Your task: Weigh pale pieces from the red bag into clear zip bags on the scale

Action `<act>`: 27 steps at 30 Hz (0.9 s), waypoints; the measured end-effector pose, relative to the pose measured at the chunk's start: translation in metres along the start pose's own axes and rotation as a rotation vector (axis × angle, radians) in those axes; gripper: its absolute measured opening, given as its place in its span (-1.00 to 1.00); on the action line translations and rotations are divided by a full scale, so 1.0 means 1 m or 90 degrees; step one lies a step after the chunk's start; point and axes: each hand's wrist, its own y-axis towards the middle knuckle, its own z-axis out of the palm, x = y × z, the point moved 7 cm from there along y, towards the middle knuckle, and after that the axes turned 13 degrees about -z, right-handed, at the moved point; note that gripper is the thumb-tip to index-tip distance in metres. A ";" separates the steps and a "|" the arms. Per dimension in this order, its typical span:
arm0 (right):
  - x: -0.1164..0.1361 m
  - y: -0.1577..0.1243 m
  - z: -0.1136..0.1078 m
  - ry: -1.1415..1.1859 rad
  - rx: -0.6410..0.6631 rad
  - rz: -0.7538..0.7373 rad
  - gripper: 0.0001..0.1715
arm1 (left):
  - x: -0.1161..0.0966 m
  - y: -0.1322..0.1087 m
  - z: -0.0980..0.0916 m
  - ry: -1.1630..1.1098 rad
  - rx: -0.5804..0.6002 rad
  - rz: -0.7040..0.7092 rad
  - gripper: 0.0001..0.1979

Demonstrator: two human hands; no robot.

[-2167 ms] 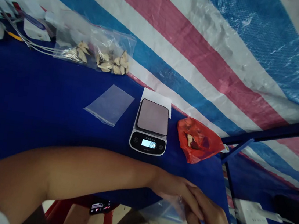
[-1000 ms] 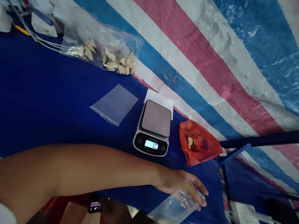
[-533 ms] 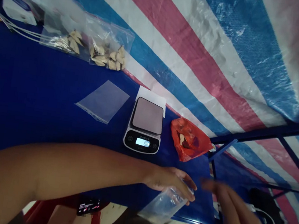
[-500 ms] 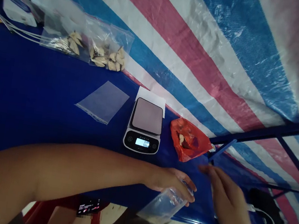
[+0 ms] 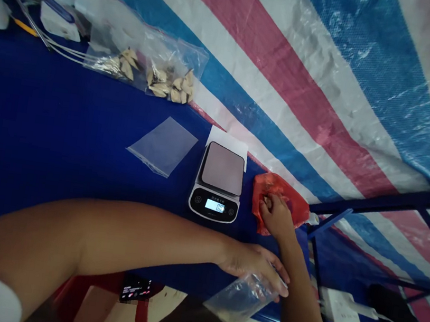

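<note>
Clear polythene is the nearest thing on my head camera: a zip bag (image 5: 239,300) hangs from my left hand (image 5: 251,262), its fingers curled closely around the bag's upper end, just on my side of the digital kitchen scale (image 5: 218,183). The bag droops past the near edge of the blue-covered table (image 5: 43,131) and looks empty, though glare on the film makes that hard to confirm.

My right hand (image 5: 277,217) sits just right of the scale, its fingertips bunched narrowly on a crumpled red plastic bag (image 5: 287,203), gathering the film. They hide whatever lies beneath them, so I cannot tell whether they have hold of anything inside. Working this from afar, I would judge that a steady left hold and small, slow right-finger movements suit this thin, slippery film. Dark shapes show through the red bag.

The scale's lit display reads about zero, and a white paper slip (image 5: 228,139) sticks out from behind it. To its left lies a flat zip bag (image 5: 163,146), and farther left, two clear bags (image 5: 170,77) hold pale, shell-like pieces. Beyond the scale stretches a striped tarpaulin (image 5: 289,86).
</note>
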 end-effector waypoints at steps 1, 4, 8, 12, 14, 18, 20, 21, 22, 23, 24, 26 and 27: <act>0.000 0.000 0.001 0.011 -0.015 -0.010 -0.58 | -0.001 -0.002 0.001 0.003 0.002 0.000 -0.40; -0.002 -0.002 0.003 0.039 -0.058 -0.032 -0.56 | -0.001 -0.005 0.003 0.009 0.010 -0.016 -0.36; -0.002 -0.005 0.003 0.065 -0.102 -0.048 -0.51 | -0.003 -0.010 0.004 0.020 0.028 -0.011 -0.35; 0.001 -0.013 -0.001 0.091 -0.097 -0.045 -0.52 | -0.005 -0.017 0.005 0.030 0.029 0.010 -0.41; 0.003 -0.018 -0.004 0.108 -0.098 -0.044 -0.54 | -0.005 -0.020 0.007 0.042 0.027 0.007 -0.41; 0.007 -0.023 -0.004 0.117 -0.094 -0.057 -0.55 | -0.004 -0.021 0.007 0.060 0.023 0.004 -0.40; 0.007 -0.023 0.000 0.117 -0.089 -0.060 -0.54 | -0.004 -0.021 0.007 0.068 0.022 0.014 -0.40; 0.007 -0.022 0.001 0.122 -0.089 -0.055 -0.54 | -0.004 -0.021 0.006 0.069 0.021 0.019 -0.41; 0.006 -0.021 0.003 0.130 -0.090 -0.049 -0.55 | -0.004 -0.021 0.006 0.069 0.019 0.021 -0.41; 0.005 -0.021 0.004 0.140 -0.093 -0.043 -0.56 | -0.004 -0.021 0.005 0.069 0.015 0.020 -0.42; 0.004 -0.021 0.004 0.150 -0.095 -0.042 -0.57 | -0.003 -0.020 0.005 0.068 0.012 0.018 -0.43; 0.006 -0.020 0.003 0.165 -0.097 -0.058 -0.58 | -0.003 -0.020 0.004 0.066 0.005 0.012 -0.44; 0.007 -0.020 0.003 0.169 -0.096 -0.069 -0.60 | -0.003 -0.020 0.004 0.063 0.003 0.010 -0.44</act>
